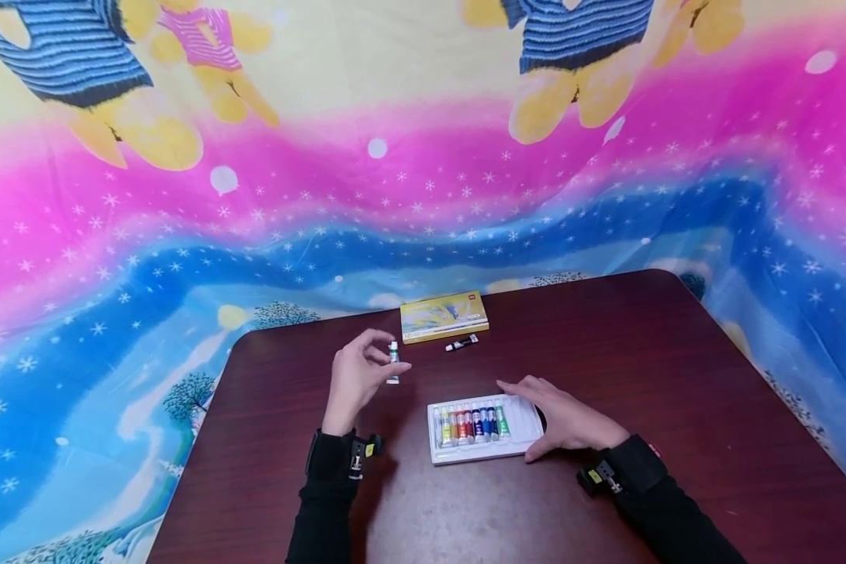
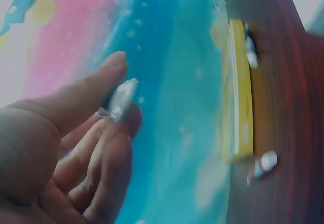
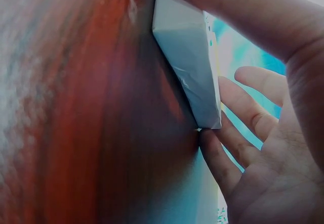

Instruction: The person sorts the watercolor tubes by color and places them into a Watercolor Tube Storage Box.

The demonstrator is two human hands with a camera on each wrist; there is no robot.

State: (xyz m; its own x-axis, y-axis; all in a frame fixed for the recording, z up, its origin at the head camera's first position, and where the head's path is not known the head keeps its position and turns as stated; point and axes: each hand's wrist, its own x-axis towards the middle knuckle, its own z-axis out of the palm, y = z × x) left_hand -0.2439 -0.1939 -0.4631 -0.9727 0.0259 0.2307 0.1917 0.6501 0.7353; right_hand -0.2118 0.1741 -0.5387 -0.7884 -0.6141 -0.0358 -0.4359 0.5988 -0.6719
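My left hand (image 1: 356,380) pinches a small paint tube (image 1: 393,354) between thumb and fingers, its white cap up and a green band below. In the left wrist view, the same tube (image 2: 123,100) shows blurred and silvery white at the thumb tip. My right hand (image 1: 571,419) holds the right end of a white tray (image 1: 465,453), thumb at the near corner and fingers at the far one. Yellow, orange, red, blue and green paint tubes (image 1: 463,427) lie side by side in its left and middle part. The right wrist view shows the tray's side wall (image 3: 185,67) between thumb and fingers.
A yellow box (image 1: 444,317) lies near the table's back edge. In front of it is a black paint tube (image 1: 463,342) with a white cap. The left wrist view shows another white-capped tube (image 2: 263,166) by the box's end. A printed curtain (image 1: 395,180) hangs behind the table.
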